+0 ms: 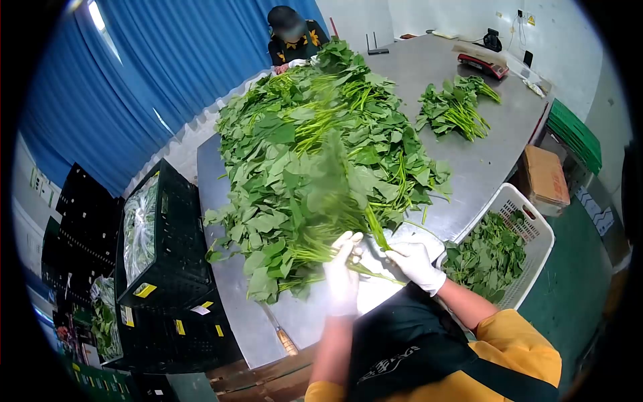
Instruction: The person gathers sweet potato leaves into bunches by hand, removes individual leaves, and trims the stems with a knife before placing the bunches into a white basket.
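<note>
Both my hands wear white gloves and are at the near edge of a large heap of leafy greens (268,161) with long green stems. My right hand (416,266) grips a bunch of green stems (376,229) by its lower end; the leafy top points away from me and is smeared by motion. Just to the left, my left hand (343,271) has its fingers closed on some thin stems (311,254) beside the heap. A wooden-handled knife (287,340) lies on the metal table (231,315), left of my left hand.
A white crate (541,246) of loose leaves stands at the right. Separate bunches (459,110) and a red scale (483,65) are on the table's far right. Black crates (177,248) stack up at the left. Across the table is another person (295,40).
</note>
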{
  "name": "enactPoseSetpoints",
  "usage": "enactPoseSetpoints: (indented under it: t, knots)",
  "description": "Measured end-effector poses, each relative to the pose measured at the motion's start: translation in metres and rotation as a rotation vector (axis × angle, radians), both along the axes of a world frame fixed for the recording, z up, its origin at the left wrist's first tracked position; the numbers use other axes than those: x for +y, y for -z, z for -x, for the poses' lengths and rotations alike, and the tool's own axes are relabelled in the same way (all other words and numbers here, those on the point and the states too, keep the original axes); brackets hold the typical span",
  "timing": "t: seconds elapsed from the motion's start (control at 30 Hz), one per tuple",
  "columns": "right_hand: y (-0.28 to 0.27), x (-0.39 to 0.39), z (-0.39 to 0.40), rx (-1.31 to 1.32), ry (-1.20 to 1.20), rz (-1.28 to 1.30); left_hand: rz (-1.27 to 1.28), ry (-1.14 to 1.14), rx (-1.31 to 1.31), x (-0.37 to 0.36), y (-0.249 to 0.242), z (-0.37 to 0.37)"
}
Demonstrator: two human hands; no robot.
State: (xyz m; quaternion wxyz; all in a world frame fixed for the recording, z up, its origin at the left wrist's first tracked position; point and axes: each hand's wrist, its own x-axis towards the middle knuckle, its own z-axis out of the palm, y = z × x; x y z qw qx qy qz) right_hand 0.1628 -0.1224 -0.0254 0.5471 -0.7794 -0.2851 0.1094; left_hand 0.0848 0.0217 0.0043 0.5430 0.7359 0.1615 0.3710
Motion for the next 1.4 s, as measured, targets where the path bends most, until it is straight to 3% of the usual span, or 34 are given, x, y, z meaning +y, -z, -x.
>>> enactPoseSetpoints:
  t: [0.07,0.1,0.33,0.43,0.47,0.53,0.57,0.6,0.67,0.7,0.73,0.8,0.87,0.93,0.97,1.0,1.13,1.2,1.23,1.27,1.3,1.33,1.37,1.4]
  knots:
    - [-0.007,-0.003,0.001,-0.737,0.001,-0.007,0.521,0.106,-0.025,-0.009,0.003,-0.006]
    - [-0.009,-0.006,0.003,-0.732,0.006,-0.007,0.803,0.191,-0.069,-0.011,0.003,-0.006]
    - [0.003,-0.031,0.003,-0.694,0.050,0.171,0.773,0.151,-0.057,-0.037,0.010,-0.026]
    - [0.008,-0.040,0.005,-0.513,0.169,-0.012,0.901,0.153,0.012,-0.049,-0.002,-0.030]
    - [0.003,-0.040,0.012,-0.227,0.229,-0.221,0.853,0.160,-0.026,-0.053,-0.007,-0.028]
    - [-0.002,-0.040,0.015,0.353,0.344,-0.504,0.071,-0.003,0.032,-0.061,0.003,-0.028]
    - [0.003,-0.044,0.009,0.200,0.360,-0.508,0.292,0.051,-0.002,-0.064,0.004,-0.031]
    - [0.007,-0.045,0.004,0.263,0.351,-0.571,0.300,0.053,-0.002,-0.066,0.006,-0.033]
    - [-0.006,-0.053,-0.004,0.573,0.392,-0.874,0.828,0.051,-0.041,-0.061,0.002,-0.033]
    - [0.025,-0.071,-0.023,0.750,0.246,-1.061,0.798,0.048,-0.007,-0.052,-0.002,-0.027]
    - [0.018,-0.078,-0.034,0.832,0.317,-1.144,0.784,0.045,-0.013,-0.043,0.002,-0.019]
    - [0.042,-0.110,-0.089,0.892,0.315,-1.347,0.372,0.038,0.072,-0.023,0.015,-0.012]
    - [0.027,-0.129,-0.148,0.823,0.475,-1.268,-0.151,0.097,0.247,0.004,0.045,-0.002]
    - [0.044,-0.154,-0.224,0.821,0.176,-1.328,0.413,0.147,0.076,-0.013,-0.012,0.002]
    - [0.032,-0.160,-0.253,0.965,0.384,-1.512,0.681,0.180,0.011,-0.021,-0.032,0.002]
    - [0.017,-0.170,-0.270,0.792,0.358,-1.520,0.945,0.187,-0.054,-0.026,-0.045,0.004]
    - [-0.010,-0.202,-0.284,0.341,0.139,-1.605,0.987,0.270,-0.057,-0.011,-0.026,0.012]
    - [-0.012,-0.205,-0.252,0.408,0.217,-1.508,0.152,0.210,0.212,-0.011,-0.028,0.017]
    - [-0.030,-0.182,-0.218,0.577,0.449,-1.513,0.596,0.285,0.116,-0.015,-0.035,0.017]
    - [-0.020,-0.168,-0.200,0.653,0.403,-1.436,1.028,0.350,-0.014,-0.019,-0.042,0.014]
    - [0.019,-0.153,-0.192,0.567,0.394,-1.327,0.979,0.284,0.028,-0.024,-0.038,0.010]
    - [-0.023,-0.116,-0.131,0.680,0.420,-1.008,0.929,0.227,0.072,-0.028,-0.030,0.006]
    - [-0.017,-0.104,-0.106,0.685,0.174,-0.609,0.929,0.210,0.066,-0.028,-0.023,0.005]
    - [-0.022,-0.086,-0.079,0.617,-0.023,-0.386,0.827,0.258,0.091,-0.028,-0.016,0.003]
